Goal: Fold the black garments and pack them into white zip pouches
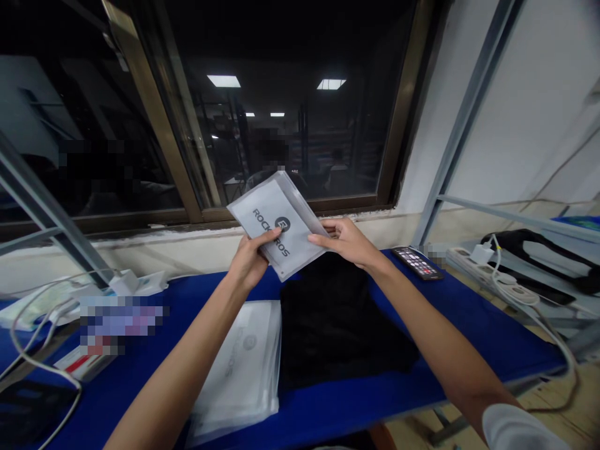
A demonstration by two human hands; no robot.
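Nearest on the blue-covered table, here's a stack of frosted plastic pouches, the top one showing a faint round logo. Right beside it, to the right, black fabric lies spread out, dark and softly creased.

Up above the fabric's far end, here come the hands, both closed on one frosted pouch! The left hand pinches its lower left side, thumb flat across the dark lettering; "ROCK" and "ROS" read on either side of it. The right hand grips the right edge, thumb on the front, fingers mostly hidden behind. The pouch is tilted, one corner up, and whether anything sits inside, I cannot tell.

Further out, a smartphone lies screen lit at the right, a white power strip sits at the left, and behind it all the dark window reflects ceiling lights.
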